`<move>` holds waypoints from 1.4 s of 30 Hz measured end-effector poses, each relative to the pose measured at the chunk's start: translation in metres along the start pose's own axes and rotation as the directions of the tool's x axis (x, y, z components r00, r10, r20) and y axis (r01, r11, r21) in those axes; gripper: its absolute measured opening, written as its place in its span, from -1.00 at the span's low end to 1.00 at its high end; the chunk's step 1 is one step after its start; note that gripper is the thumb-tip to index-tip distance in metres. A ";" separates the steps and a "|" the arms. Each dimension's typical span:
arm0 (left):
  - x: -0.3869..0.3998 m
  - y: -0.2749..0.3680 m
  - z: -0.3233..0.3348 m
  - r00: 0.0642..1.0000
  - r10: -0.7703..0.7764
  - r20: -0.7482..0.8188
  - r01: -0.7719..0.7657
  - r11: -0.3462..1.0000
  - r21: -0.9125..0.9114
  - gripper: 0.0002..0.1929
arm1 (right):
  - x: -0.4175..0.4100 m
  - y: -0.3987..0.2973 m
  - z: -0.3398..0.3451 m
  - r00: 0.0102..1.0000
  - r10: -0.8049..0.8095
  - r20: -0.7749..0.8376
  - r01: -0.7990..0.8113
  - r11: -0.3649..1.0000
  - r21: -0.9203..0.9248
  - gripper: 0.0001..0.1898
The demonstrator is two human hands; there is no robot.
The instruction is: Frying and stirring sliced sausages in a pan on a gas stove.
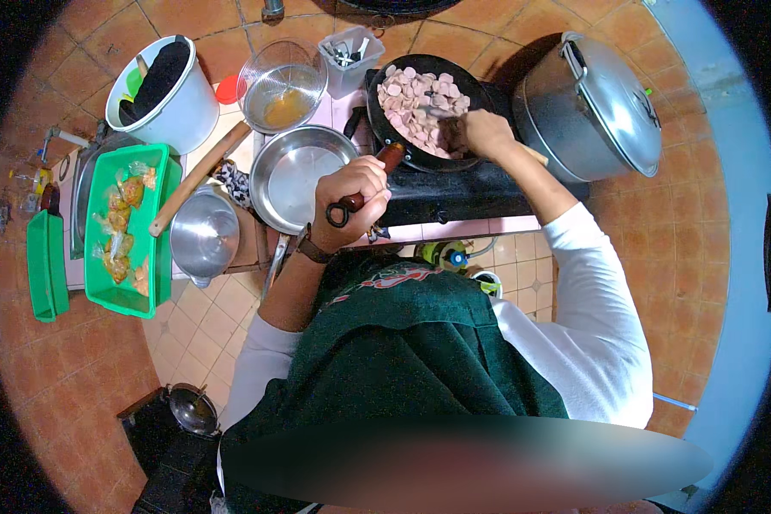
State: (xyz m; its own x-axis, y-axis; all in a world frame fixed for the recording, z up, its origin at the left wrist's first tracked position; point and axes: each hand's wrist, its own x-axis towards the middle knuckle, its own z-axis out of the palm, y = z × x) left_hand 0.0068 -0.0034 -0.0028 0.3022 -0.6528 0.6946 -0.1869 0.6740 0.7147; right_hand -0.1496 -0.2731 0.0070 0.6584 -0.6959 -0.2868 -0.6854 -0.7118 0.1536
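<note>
A black wok (482, 90) stands on the black gas stove, holding many pale pink round slices (411, 96). My left hand (352, 196) grips the wok's dark red-brown wooden handle (390, 156), which ends in a metal ring. Over the wok's right side, my right hand (490, 135) is closed on a spatula whose pale wooden handle (534, 155) sticks out below the hand. The metal blade is blurred among the slices. Left of the wok, an empty stainless steel frying pan (295, 177) lies beside and partly behind my left wrist.
A large lidded aluminium pot (572, 109) stands right of the wok. Leftward are a wire strainer over a bowl (283, 96), a plastic utensil container (353, 54), a white bucket (199, 109), a metal pot (204, 234), a wooden stick (199, 180) and a green tray (157, 257) with bagged food.
</note>
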 end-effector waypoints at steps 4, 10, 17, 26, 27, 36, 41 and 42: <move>-0.001 0.001 -0.001 1.000 -0.006 0.006 0.006 1.000 -0.004 -0.74 | -0.043 -0.009 -0.037 0.997 -0.026 0.068 0.032 0.996 -0.088 -0.74; 0.001 0.001 -0.005 0.999 -0.021 0.035 0.022 1.000 -0.007 -0.75 | -0.034 0.044 -0.049 0.914 -0.161 -0.372 -0.037 0.881 -0.472 -0.81; 0.001 -0.002 -0.004 0.999 -0.013 0.035 0.014 0.999 -0.030 -0.75 | 0.022 0.040 0.000 0.977 -0.060 -0.205 0.063 0.998 0.007 -0.74; -0.001 -0.002 -0.002 1.000 -0.013 0.027 0.013 1.000 -0.016 -0.76 | 0.077 0.004 0.028 0.851 -0.308 -0.425 0.386 0.916 0.110 -0.56; 0.000 -0.002 -0.002 0.999 -0.012 0.032 0.012 1.000 -0.019 -0.76 | 0.084 -0.005 0.034 0.847 -0.319 -0.425 0.433 0.879 0.203 -0.46; -0.002 -0.002 -0.004 0.999 -0.026 0.032 0.026 1.000 -0.009 -0.77 | 0.060 -0.053 0.036 0.886 -0.459 -0.071 0.462 0.859 0.218 -0.34; 0.001 0.001 -0.004 0.999 -0.014 0.029 0.014 1.000 -0.015 -0.76 | 0.067 -0.036 0.048 0.790 -0.590 -0.165 0.606 0.714 0.350 -0.56; 0.002 0.001 -0.004 0.999 -0.013 0.032 0.014 1.000 -0.017 -0.76 | 0.069 -0.031 0.045 0.764 -0.619 -0.181 0.638 0.686 0.348 -0.65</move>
State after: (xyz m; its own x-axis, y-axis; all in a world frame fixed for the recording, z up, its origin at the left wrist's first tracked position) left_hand 0.0105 -0.0024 -0.0013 0.2749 -0.6724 0.6873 -0.1666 0.6707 0.7228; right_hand -0.0966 -0.2947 -0.0606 0.9837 -0.1087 -0.1431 -0.1586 -0.8995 -0.4070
